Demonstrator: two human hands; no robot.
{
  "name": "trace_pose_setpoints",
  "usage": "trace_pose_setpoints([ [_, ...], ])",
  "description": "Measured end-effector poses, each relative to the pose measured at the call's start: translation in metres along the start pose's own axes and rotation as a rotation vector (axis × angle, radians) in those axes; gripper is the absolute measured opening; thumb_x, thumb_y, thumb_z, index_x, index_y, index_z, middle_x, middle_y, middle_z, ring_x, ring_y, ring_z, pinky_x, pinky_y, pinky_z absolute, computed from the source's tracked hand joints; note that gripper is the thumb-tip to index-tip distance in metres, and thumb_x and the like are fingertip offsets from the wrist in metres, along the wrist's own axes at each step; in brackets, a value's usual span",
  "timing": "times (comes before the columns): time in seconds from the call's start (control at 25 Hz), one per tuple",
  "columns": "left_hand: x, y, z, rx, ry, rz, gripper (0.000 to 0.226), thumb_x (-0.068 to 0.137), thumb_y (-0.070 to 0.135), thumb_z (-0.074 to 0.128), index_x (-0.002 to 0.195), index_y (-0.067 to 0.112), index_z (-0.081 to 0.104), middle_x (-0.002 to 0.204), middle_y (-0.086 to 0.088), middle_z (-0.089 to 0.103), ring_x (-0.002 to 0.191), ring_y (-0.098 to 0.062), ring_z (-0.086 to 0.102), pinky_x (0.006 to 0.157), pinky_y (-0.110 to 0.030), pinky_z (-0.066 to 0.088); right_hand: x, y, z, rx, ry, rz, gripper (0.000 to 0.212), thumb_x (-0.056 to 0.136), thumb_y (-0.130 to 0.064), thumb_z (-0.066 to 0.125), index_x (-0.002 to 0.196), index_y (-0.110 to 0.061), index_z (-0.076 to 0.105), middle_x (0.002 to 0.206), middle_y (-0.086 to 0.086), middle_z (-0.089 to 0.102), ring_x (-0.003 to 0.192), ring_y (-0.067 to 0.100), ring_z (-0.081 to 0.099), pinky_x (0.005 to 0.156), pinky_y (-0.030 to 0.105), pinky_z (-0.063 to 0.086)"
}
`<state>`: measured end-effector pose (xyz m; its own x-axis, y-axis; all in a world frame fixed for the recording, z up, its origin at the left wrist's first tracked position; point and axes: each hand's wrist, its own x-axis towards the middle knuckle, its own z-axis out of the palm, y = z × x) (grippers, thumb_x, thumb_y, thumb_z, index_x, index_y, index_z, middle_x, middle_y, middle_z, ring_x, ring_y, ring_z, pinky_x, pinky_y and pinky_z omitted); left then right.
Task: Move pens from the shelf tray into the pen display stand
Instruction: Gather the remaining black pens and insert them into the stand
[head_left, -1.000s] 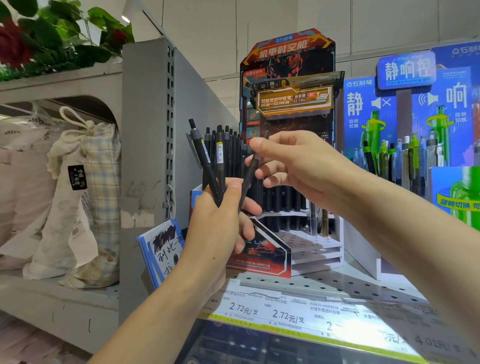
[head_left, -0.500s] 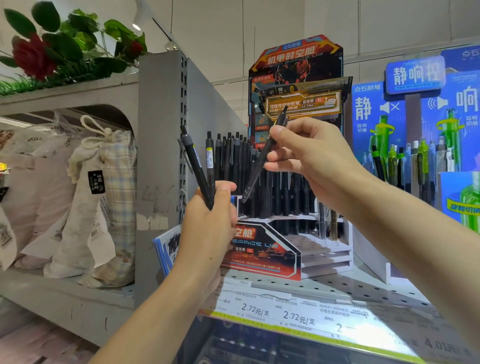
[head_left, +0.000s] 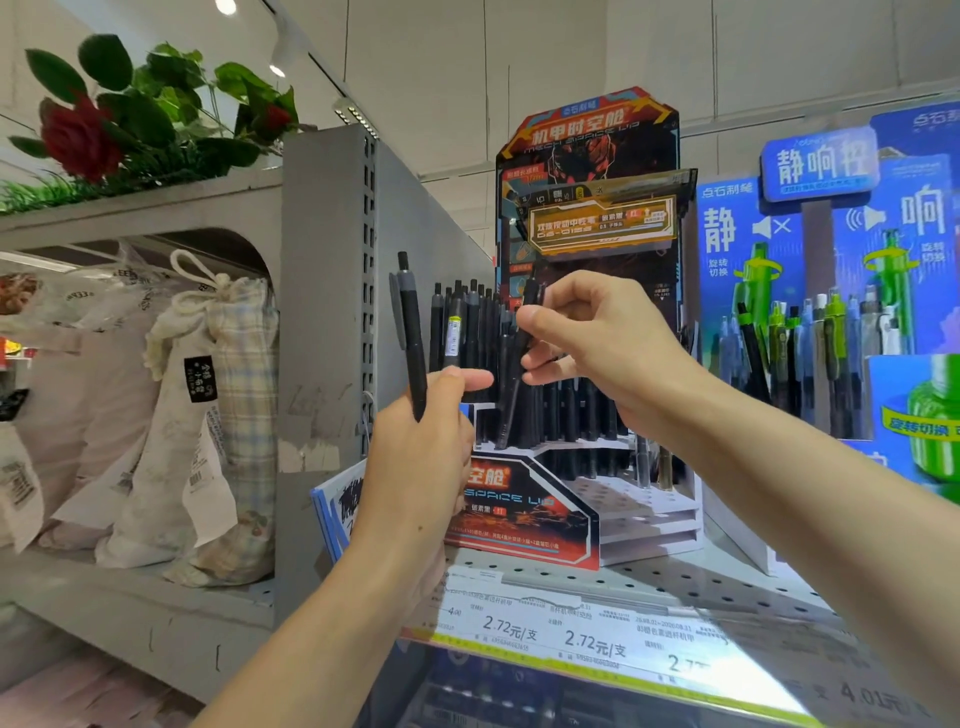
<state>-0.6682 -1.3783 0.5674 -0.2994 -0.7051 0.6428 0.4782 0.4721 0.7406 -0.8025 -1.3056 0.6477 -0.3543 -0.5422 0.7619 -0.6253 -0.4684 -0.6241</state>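
Pens are the business here: one black pen is pinched between thumb and fingertips of the right hand, tilted with its tip angled down toward the upper tier of the pen display stand, where a packed row of black pens already stands upright. A second black pen with a grey clip stands nearly upright in the left hand, whose fingers curl round its lower barrel, thumb reaching out toward the right hand.

By my judgement the step in hand is seating the right hand's pen: its lower end looks close to the stand's holes but I cannot tell whether it has entered one, since the other pens crowd it. The next move calls for lining the tip over a free hole and lowering the pen straight in without knocking its neighbours, then passing over or placing the left hand's pen in turn.

Both hands hover in front of the stand, the left just beside its front left corner, the right over its upper tier. The stand sits on a perforated metal shelf with price labels along its edge. The shelf tray named in the task is not identifiable in this view.
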Motion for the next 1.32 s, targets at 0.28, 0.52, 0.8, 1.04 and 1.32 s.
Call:
trace_pose_setpoints([
  [0.28, 0.000, 0.000, 0.000, 0.042, 0.077, 0.057, 0.021, 0.105, 0.034, 0.046, 0.105, 0.019, 0.061, 0.062, 0.003, 0.055, 0.035, -0.001, 0.040, 0.035, -0.013, 0.032, 0.003, 0.002, 0.007, -0.028, -0.084, 0.041, 0.011, 0.094, -0.012, 0.071, 0.094, -0.001, 0.069, 0.067, 0.012, 0.070, 0.064, 0.029, 0.075, 0.064, 0.042, 0.064],
  [0.52, -0.004, 0.000, -0.002, 0.055, 0.055, 0.066, 0.019, 0.104, 0.041, 0.048, 0.101, 0.031, 0.063, 0.062, 0.004, 0.058, 0.037, -0.001, 0.045, 0.037, -0.012, 0.035, 0.002, 0.007, 0.011, -0.205, -0.089, 0.024, 0.019, 0.092, -0.018, 0.073, 0.082, -0.002, 0.071, 0.064, 0.011, 0.073, 0.055, 0.023, 0.073, 0.050, 0.029, 0.059],
  [0.8, -0.004, -0.003, 0.000, 0.039, 0.109, 0.041, 0.017, 0.104, 0.031, 0.048, 0.097, 0.029, 0.064, 0.068, 0.004, 0.057, 0.038, -0.001, 0.042, 0.036, -0.012, 0.033, -0.003, 0.010, 0.016, -0.495, -0.086, -0.037, 0.028, 0.096, -0.030, 0.067, 0.078, -0.009, 0.070, 0.060, -0.001, 0.073, 0.045, 0.010, 0.067, 0.045, 0.020, 0.049],
  [1.04, -0.007, -0.002, 0.002, 0.053, 0.081, 0.075, 0.020, 0.106, 0.036, 0.045, 0.106, 0.034, 0.064, 0.069, 0.005, 0.061, 0.039, 0.001, 0.048, 0.039, -0.012, 0.037, -0.004, 0.004, 0.017, -0.666, -0.100, -0.091, 0.029, 0.099, -0.037, 0.061, 0.080, -0.017, 0.070, 0.062, -0.005, 0.073, 0.047, 0.008, 0.064, 0.072, 0.041, 0.061],
  [1.32, -0.007, 0.000, 0.005, 0.012, 0.096, 0.019, 0.020, 0.104, 0.037, 0.048, 0.105, 0.023, 0.063, 0.055, 0.010, 0.045, 0.037, -0.001, 0.038, 0.036, -0.014, 0.032, -0.006, -0.007, 0.008, -0.413, -0.079, -0.138, 0.031, 0.098, -0.040, 0.061, 0.079, -0.017, 0.070, 0.064, -0.005, 0.071, 0.050, 0.007, 0.059, 0.059, 0.027, 0.051],
])
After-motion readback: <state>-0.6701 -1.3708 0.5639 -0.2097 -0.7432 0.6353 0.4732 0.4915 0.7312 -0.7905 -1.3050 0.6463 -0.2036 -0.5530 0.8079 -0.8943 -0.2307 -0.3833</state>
